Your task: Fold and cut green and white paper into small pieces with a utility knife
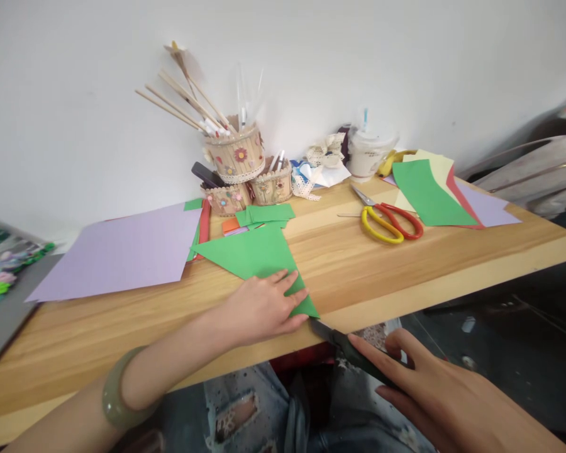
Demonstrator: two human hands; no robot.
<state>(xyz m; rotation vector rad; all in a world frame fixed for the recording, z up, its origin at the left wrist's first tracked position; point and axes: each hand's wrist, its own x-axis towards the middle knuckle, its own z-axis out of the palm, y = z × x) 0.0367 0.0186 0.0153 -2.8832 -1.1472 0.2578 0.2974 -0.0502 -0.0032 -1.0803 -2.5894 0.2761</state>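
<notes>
My left hand (268, 302) lies flat with its fingers spread on a folded green sheet of paper (252, 248), near the table's front edge. A bangle sits on that wrist. My right hand (415, 371) is closed around the dark handle of a knife (351, 352), the index finger stretched along it. The knife's blade points left, and its tip touches or lies just beside the paper's lower right corner, close to my left thumb. Smaller green paper pieces (268, 216) lie just behind the sheet, with a bit of orange paper beside them.
Purple paper sheets (132, 251) lie at the left. Scissors with red and yellow handles (389, 221) rest right of centre, before a fanned paper stack (434, 195). Decorated pots (236, 154) with sticks and pens, and a lidded cup (370, 151), stand along the wall.
</notes>
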